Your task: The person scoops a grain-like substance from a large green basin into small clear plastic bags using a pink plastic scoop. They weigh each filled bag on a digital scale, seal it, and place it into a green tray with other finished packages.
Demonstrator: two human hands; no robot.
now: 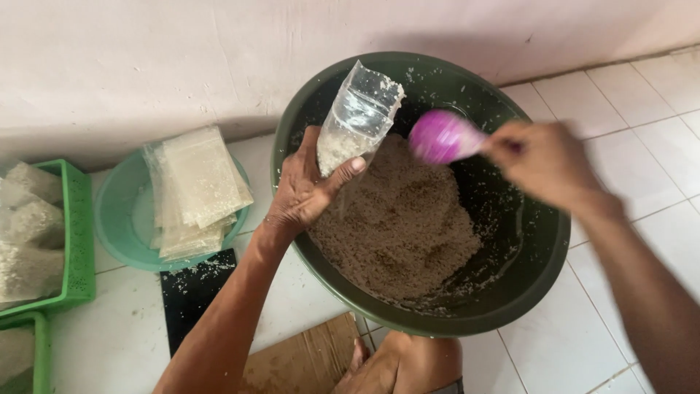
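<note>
**Head view: bag held open over a basin of grain**

Head camera looks down on a dark green basin [543, 277] standing on a white tiled floor, against a pale wall. A mound of pale brown grain [397, 226] fills the basin's bottom, and stray bits cling to its inner wall.

At the basin's near-left rim, the left hand [302, 191] has its fingers and thumb closed around the lower part of a clear plastic bag [357, 120]. The bag stands tilted, its mouth open toward the wall, with a little grain already settled at its bottom.

Over the basin's right side, the right hand [543, 162] is closed on the handle of a pink scoop [441, 136], whose blurred bowl hangs above the grain, just right of the bag and apart from it.

Left of the basin sits a light green bowl [117, 219] holding a stack of empty clear bags [197, 186]. Further left, green baskets [76, 241] hold filled bags [29, 226]. Below the basin's near-left side lie a black slab [193, 292] and a piece of cardboard [306, 361], and a foot [401, 365] rests just under the basin's near rim.
</note>
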